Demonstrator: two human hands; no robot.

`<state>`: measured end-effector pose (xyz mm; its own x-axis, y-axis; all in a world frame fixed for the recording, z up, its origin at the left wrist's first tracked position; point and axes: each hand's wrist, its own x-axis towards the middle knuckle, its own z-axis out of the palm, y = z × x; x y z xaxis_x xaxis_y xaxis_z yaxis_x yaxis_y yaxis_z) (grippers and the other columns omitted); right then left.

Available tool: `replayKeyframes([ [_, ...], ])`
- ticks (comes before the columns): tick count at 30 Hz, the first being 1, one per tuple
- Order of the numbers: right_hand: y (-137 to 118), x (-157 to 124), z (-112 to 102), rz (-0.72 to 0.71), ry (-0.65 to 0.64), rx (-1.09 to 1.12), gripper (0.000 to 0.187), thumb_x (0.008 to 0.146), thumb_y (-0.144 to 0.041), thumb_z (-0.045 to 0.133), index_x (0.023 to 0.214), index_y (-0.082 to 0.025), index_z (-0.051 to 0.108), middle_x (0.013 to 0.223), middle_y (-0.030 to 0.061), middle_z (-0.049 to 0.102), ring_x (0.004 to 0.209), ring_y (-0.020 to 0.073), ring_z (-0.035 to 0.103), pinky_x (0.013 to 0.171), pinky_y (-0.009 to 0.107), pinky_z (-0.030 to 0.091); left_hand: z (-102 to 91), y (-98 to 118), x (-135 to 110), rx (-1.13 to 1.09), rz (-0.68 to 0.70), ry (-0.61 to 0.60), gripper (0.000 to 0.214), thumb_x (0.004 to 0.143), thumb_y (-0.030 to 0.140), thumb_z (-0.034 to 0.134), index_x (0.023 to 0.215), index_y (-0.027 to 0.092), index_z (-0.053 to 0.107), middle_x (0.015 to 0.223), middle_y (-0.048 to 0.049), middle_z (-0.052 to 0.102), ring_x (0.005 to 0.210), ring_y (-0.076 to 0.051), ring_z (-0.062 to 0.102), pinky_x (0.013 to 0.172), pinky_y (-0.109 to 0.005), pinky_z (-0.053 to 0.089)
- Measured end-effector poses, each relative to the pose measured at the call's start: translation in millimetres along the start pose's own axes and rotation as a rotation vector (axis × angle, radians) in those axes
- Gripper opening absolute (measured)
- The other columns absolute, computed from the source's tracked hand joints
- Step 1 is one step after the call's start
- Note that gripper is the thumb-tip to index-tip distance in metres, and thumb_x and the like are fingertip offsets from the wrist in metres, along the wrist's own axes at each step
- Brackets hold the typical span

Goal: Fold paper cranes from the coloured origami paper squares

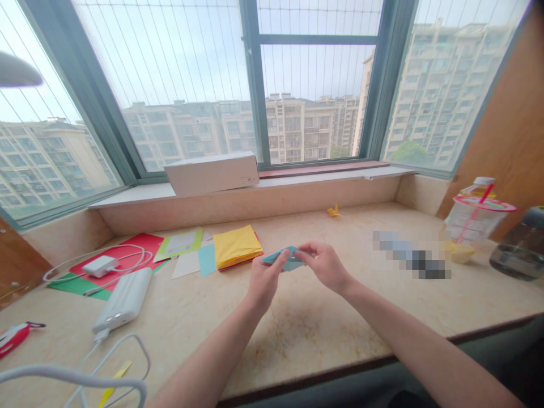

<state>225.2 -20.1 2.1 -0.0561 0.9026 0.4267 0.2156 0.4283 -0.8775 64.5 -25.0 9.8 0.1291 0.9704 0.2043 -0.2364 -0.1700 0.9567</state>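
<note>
Both of my hands hold a folded teal paper piece [284, 258] just above the marble counter [306, 323]. My left hand [263, 280] pinches its left end with thumb and fingers closed. My right hand [323, 263] pinches the right end, fingers curled over it. Behind the left hand lies a stack of coloured paper squares [237, 246] with a yellow sheet on top. A small yellow folded paper figure [334, 211] sits far back near the window ledge.
A white power bank [124, 299], a charger with cables [100, 265], and red and green sheets [144, 243] lie at left. A white box [212, 173] stands on the sill. A plastic cup with straw [474, 221] and a glass jar [521, 249] stand at right.
</note>
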Motion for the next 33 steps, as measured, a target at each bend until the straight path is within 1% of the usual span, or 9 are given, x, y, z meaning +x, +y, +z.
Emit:
replayKeyframes([
  [3,-3,3,-11,-0.004,-0.051,-0.007,0.019,0.081,-0.038,0.069,0.083,-0.019,0.074,0.078,0.0029,0.074,0.074,0.0191,0.066,0.07,0.031,0.05,-4.9,3,0,0.135,0.022,-0.033,0.031,0.076,0.043,0.073,0.081,0.013,0.079,0.075,-0.0065,0.075,0.069,-0.019,0.066,0.069,-0.029,0.053],
  [8,-4,4,-30,-0.109,-0.196,-0.133,0.015,0.083,-0.033,0.067,0.083,-0.021,0.077,0.078,0.0017,0.073,0.074,0.0179,0.063,0.068,0.029,0.048,-13.4,11,2,0.462,0.093,-0.202,0.027,0.081,0.039,0.067,0.087,0.016,0.079,0.075,-0.0067,0.075,0.068,-0.02,0.066,0.061,-0.026,0.048],
  [11,-4,4,-34,-0.174,-0.228,-0.198,0.014,0.085,-0.03,0.066,0.082,-0.021,0.077,0.077,0.0018,0.072,0.072,0.0171,0.063,0.066,0.028,0.046,-14.5,13,2,0.485,0.116,-0.257,0.027,0.081,0.038,0.067,0.092,0.016,0.078,0.087,-0.0089,0.076,0.077,-0.022,0.068,0.069,-0.027,0.05],
  [16,-7,2,-34,-0.231,-0.263,-0.285,0.012,0.086,-0.026,0.066,0.083,-0.021,0.077,0.077,0.0024,0.072,0.072,0.0164,0.063,0.068,0.027,0.046,-15.8,16,2,0.626,0.131,-0.338,0.032,0.082,0.042,0.065,0.091,0.014,0.076,0.085,-0.0086,0.075,0.076,-0.021,0.067,0.067,-0.026,0.05],
  [20,-7,3,-37,-0.236,-0.224,-0.318,0.011,0.085,-0.025,0.067,0.083,-0.021,0.077,0.08,0.0027,0.074,0.076,0.0177,0.065,0.071,0.028,0.046,-17.1,20,2,0.542,0.085,-0.425,0.043,0.09,0.047,0.051,0.089,0.012,0.075,0.079,-0.008,0.073,0.072,-0.019,0.065,0.063,-0.025,0.048],
  [23,-7,4,-37,-0.233,-0.215,-0.319,0.011,0.084,-0.026,0.067,0.082,-0.022,0.076,0.08,0.0026,0.075,0.076,0.0182,0.066,0.07,0.028,0.047,-16.1,21,2,0.535,0.057,-0.44,0.043,0.09,0.048,0.051,0.088,0.011,0.074,0.076,-0.0077,0.072,0.068,-0.017,0.063,0.06,-0.024,0.047],
  [28,-10,0,-31,-0.202,-0.292,-0.283,0.014,0.085,-0.029,0.065,0.08,-0.021,0.077,0.076,0.0017,0.075,0.072,0.0178,0.066,0.067,0.028,0.048,-12.6,12,0,0.672,0.049,-0.396,0.038,0.087,0.045,0.058,0.073,0.012,0.072,0.063,-0.0061,0.069,0.059,-0.016,0.061,0.054,-0.023,0.044],
  [30,-10,0,-30,-0.174,-0.264,-0.248,0.016,0.086,-0.031,0.064,0.083,-0.022,0.077,0.081,0.0022,0.076,0.076,0.0191,0.068,0.072,0.03,0.05,-11.5,10,1,0.631,0.021,-0.373,0.037,0.087,0.043,0.058,0.072,0.013,0.071,0.062,-0.0061,0.069,0.057,-0.017,0.063,0.055,-0.024,0.046],
  [33,-8,4,-32,-0.122,-0.027,-0.173,0.024,0.089,-0.038,0.059,0.097,-0.022,0.075,0.094,0.0055,0.076,0.088,0.0217,0.069,0.082,0.035,0.051,-10.4,9,3,0.459,0.0,-0.293,0.035,0.087,0.044,0.057,0.077,0.013,0.068,0.067,-0.0064,0.069,0.06,-0.019,0.068,0.054,-0.025,0.049],
])
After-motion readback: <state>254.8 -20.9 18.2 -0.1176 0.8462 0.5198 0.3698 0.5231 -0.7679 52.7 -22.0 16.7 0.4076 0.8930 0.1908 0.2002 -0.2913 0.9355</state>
